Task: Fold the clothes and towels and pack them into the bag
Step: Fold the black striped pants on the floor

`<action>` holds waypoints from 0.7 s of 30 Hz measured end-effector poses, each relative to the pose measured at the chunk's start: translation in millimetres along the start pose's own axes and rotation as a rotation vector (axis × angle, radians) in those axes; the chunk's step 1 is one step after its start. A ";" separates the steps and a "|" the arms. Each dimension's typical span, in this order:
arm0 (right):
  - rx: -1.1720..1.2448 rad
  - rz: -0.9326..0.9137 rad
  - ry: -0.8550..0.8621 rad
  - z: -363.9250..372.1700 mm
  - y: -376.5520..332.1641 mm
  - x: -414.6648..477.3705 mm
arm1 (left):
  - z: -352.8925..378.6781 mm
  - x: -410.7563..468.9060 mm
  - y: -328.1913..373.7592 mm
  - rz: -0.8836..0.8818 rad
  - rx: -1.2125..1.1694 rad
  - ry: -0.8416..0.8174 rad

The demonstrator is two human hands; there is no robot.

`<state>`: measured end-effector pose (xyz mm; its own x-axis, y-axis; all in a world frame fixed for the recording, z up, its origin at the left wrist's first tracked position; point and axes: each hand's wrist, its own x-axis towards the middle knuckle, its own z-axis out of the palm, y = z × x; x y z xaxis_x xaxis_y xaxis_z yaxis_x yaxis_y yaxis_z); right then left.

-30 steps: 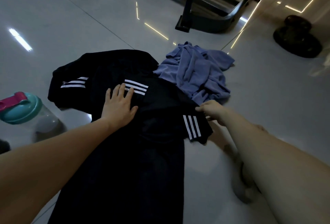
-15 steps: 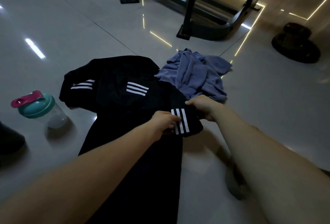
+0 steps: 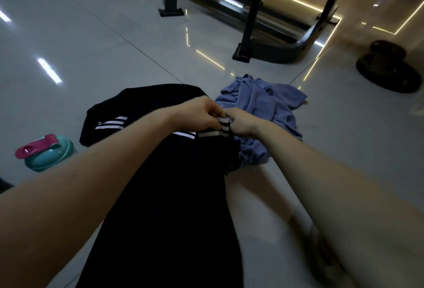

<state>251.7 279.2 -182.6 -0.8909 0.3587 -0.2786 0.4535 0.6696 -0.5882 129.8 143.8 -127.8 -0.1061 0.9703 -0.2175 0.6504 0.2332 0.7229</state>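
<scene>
Both hands sat close together above the shirt: left hand (image 3: 202, 115) and right hand (image 3: 243, 124) each pinched the white-striped sleeve end (image 3: 222, 125) of the black sports shirt (image 3: 165, 196), probably to draw it inward for a fold. That shirt lay limp and smooth on the glossy tiled floor (image 3: 91, 46), its far right edge touching a crumpled blue towel (image 3: 263, 104). No bag was visible.

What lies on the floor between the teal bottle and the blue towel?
The black garment with white stripes lies there; the head view shows it.
</scene>
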 end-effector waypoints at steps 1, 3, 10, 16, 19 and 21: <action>-0.079 0.011 -0.034 0.1 -0.8 6.0 | -8.8 -1.4 -3.0 -0.010 -0.004 -0.002; -0.206 0.048 -0.034 -3.1 4.0 16.1 | -24.9 -4.9 -13.0 -0.047 0.006 -0.009; 0.034 0.139 -0.043 -31.4 24.7 26.4 | -31.4 -13.6 -86.3 -0.361 -0.257 0.240; 0.153 0.195 -0.057 -19.8 29.2 42.1 | 2.8 -22.8 -138.4 -0.521 -0.482 0.339; 0.093 0.226 -0.008 -14.0 26.3 51.8 | 11.0 -26.8 -153.1 -0.525 -0.511 0.464; 0.032 0.238 0.042 -10.4 22.5 56.8 | 14.1 -26.8 -159.1 -0.526 -0.496 0.515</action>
<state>211.6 321.4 -203.7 -0.7572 0.5307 -0.3808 0.6487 0.5426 -0.5337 39.7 79.7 -246.2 -0.7022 0.6107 -0.3660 0.0341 0.5424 0.8394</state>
